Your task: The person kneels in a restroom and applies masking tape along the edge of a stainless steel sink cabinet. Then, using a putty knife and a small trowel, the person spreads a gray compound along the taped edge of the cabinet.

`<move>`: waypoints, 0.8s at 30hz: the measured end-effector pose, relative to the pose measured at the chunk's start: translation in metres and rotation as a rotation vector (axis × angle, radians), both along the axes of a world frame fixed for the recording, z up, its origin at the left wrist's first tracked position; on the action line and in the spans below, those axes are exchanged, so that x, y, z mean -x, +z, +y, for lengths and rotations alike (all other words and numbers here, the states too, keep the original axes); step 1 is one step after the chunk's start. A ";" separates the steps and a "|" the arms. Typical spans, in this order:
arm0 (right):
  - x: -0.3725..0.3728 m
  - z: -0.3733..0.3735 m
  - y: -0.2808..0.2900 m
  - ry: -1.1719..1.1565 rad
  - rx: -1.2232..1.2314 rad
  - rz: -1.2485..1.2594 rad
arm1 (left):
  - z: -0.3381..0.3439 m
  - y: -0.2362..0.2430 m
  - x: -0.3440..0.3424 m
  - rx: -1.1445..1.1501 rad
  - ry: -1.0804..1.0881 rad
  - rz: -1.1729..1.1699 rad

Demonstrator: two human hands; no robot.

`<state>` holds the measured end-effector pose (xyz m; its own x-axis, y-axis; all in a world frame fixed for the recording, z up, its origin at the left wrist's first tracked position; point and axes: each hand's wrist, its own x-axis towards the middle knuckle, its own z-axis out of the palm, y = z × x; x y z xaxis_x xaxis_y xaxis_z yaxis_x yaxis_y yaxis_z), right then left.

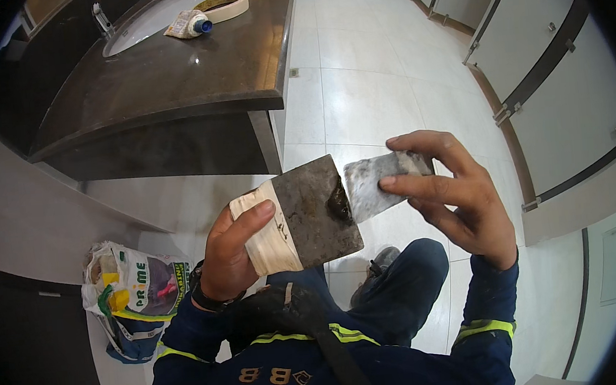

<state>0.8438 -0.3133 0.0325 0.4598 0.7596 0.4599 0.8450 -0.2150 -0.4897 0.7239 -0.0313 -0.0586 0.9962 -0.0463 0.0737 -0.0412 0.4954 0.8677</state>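
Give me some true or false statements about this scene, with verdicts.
The left hand holds a dark plate by its pale-wrapped end. True.

The right hand holds a flat grey piece. True.

The plate is spotless. False: a dark glossy smear marks its edge facing the right hand.

A tube lies beside the tape roll on the counter. True.

The tube is capped in red. False: its cap is blue.

The hands touch each other. False: they are apart.

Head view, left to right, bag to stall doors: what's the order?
Printed bag → left hand → dark square plate with a tape-wrapped end → thin grey sheet → right hand → pale stall doors.
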 end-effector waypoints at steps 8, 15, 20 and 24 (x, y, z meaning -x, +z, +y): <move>-0.005 0.004 -0.012 -0.021 0.110 -0.041 | 0.008 0.012 0.003 0.220 0.074 0.136; -0.005 0.042 -0.090 0.061 -0.415 0.584 | 0.088 0.056 0.013 0.070 0.598 -0.354; -0.030 0.101 -0.117 0.125 -0.674 0.349 | 0.160 0.138 -0.026 -0.131 0.272 -0.615; -0.046 0.115 -0.116 0.090 -0.695 0.164 | 0.162 0.158 -0.065 -0.256 0.041 -0.674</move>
